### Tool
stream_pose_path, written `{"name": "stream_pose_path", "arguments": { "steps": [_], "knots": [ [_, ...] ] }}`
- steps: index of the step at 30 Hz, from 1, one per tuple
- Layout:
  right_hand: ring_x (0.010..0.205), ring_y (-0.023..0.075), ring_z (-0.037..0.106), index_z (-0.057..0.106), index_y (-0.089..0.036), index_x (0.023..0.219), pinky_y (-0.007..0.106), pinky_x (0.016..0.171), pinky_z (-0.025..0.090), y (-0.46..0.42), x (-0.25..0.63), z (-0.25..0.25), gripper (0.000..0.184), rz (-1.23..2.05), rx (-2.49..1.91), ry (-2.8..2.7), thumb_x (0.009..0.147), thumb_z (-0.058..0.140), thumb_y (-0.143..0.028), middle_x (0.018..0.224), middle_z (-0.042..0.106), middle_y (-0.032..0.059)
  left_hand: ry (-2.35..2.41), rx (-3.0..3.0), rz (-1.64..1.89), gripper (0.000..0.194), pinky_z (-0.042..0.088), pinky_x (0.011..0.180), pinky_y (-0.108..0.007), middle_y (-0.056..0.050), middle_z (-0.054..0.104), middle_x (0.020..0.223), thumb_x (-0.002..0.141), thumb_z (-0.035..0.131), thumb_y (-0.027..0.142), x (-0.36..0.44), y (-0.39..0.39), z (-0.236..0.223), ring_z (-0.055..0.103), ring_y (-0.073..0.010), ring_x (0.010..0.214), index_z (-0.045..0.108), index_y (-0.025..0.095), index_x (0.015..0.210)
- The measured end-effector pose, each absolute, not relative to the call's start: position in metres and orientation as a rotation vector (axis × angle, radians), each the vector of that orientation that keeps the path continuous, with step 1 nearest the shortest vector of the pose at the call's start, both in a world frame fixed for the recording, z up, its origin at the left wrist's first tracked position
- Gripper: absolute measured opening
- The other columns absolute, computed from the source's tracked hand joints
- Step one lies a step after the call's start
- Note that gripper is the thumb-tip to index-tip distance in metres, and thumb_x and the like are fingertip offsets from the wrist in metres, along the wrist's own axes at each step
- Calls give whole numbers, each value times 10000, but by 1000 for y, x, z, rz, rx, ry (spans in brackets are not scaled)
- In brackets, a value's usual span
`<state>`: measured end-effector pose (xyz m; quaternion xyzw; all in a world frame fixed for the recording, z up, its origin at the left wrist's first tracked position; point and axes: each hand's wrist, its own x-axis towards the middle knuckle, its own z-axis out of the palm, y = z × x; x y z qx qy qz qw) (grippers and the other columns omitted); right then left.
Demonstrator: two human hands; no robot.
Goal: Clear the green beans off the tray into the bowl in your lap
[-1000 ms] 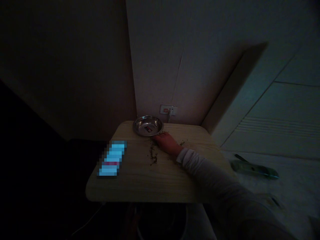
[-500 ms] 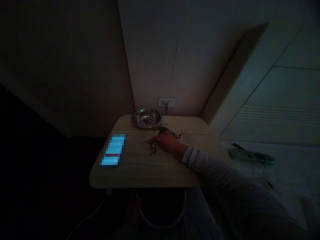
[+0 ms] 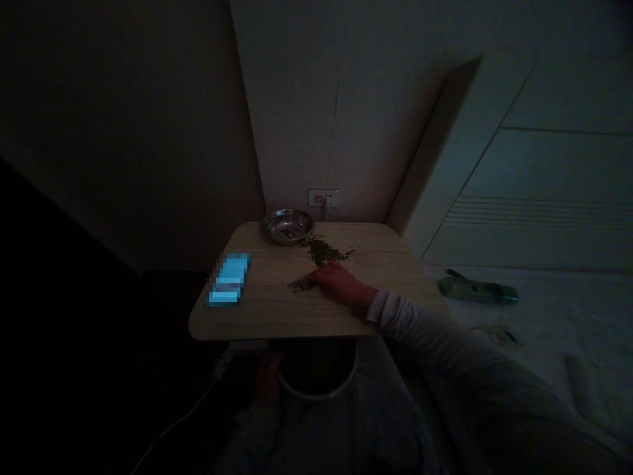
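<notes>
The room is dim. My right hand point(image 3: 341, 285) is closed over the middle of the wooden table, pinching a thin pale flat piece point(image 3: 302, 282) whose kind I cannot make out. Small dark green beans or seeds point(image 3: 322, 252) lie in a spread pile just beyond the hand, and a few lie by the flat piece. Below the table's near edge, my left hand point(image 3: 268, 377) is closed at the left side of a dark round bucket point(image 3: 319, 394). Its fingers are only partly visible in the shadow.
A shiny metal bowl point(image 3: 287, 227) with a label inside stands at the table's point(image 3: 277, 320) far left. A lit phone point(image 3: 229, 280) lies at the left edge. Behind is a wall socket point(image 3: 324, 197) with a plug. A green bottle point(image 3: 477, 290) lies to the right.
My right hand has drawn the flat piece slightly nearer, away from the main pile, which shows more now. My left hand and the bucket show more clearly as the view shifts.
</notes>
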<state>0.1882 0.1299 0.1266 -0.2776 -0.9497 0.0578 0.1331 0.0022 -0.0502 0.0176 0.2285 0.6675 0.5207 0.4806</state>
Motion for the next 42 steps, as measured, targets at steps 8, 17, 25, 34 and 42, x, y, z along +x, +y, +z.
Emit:
{"name": "stream_pose_path", "arguments": {
  "steps": [8, 17, 25, 34, 42],
  "knots": [
    [911, 177, 639, 666, -181, 1104, 323, 899, 417, 118, 207, 117, 314, 107, -765, -2752, 866, 482, -91, 992, 726, 70, 1586, 595, 1327, 60, 481, 953, -418, -52, 764, 850, 577, 655, 240, 5, -44, 20, 651, -308, 1029, 702, 235, 614],
    [867, 181, 642, 650, -164, 1139, 318, 897, 447, 122, 193, 141, 325, -10, -931, -2739, 878, 472, -86, 912, 720, 76, 1510, 675, 1302, 28, 383, 1054, -407, -83, 745, 904, 563, 662, 247, 9, -27, 8, 588, -311, 1142, 678, 224, 565],
    [888, 219, 675, 630, -191, 1234, 313, 822, 488, 136, 137, 154, 378, 84, -1007, -2788, 897, 470, -132, 984, 736, 99, 1424, 676, 1332, 110, 447, 979, -408, -59, 746, 809, 542, 670, 330, 7, -26, 9, 633, -300, 1043, 671, 223, 570],
    [1000, 199, 659, 642, -169, 1175, 340, 953, 436, 108, 145, 139, 360, 132, -611, -2901, 855, 515, -64, 1086, 717, 108, 1588, 699, 1307, 80, 426, 991, -424, -48, 713, 703, 535, 630, 293, -7, -28, 13, 629, -309, 1005, 681, 235, 552],
    [1079, 202, 621, 644, -157, 1144, 364, 1000, 412, 96, 193, 131, 354, 149, -397, -2913, 850, 488, -37, 1147, 694, 111, 1484, 629, 1290, 149, 453, 929, -404, -47, 741, 757, 489, 659, 303, -3, -19, 14, 632, -305, 983, 704, 212, 599]
  ]
}}
